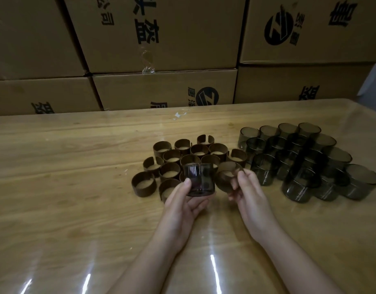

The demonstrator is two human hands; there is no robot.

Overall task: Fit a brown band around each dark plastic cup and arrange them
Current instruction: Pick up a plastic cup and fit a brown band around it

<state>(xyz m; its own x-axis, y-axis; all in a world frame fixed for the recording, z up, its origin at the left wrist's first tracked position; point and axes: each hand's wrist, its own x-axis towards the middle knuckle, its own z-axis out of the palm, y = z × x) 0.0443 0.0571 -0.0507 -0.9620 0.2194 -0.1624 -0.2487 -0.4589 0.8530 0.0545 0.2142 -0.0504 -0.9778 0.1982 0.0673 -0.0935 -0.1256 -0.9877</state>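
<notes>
Glossy wooden table (66,166), stacked cardboard boxes (182,39) behind — left hand (182,201) gripping cup (200,179), right hand (249,193) pinching band (224,178)

A glossy wooden table (76,187) bears clustered brown bands (143,183) and dark cups (297,185).

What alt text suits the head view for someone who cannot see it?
A person's left hand holds a dark plastic cup beside a brown band held in the right hand; loose bands and bare cups stand on the table.
</notes>
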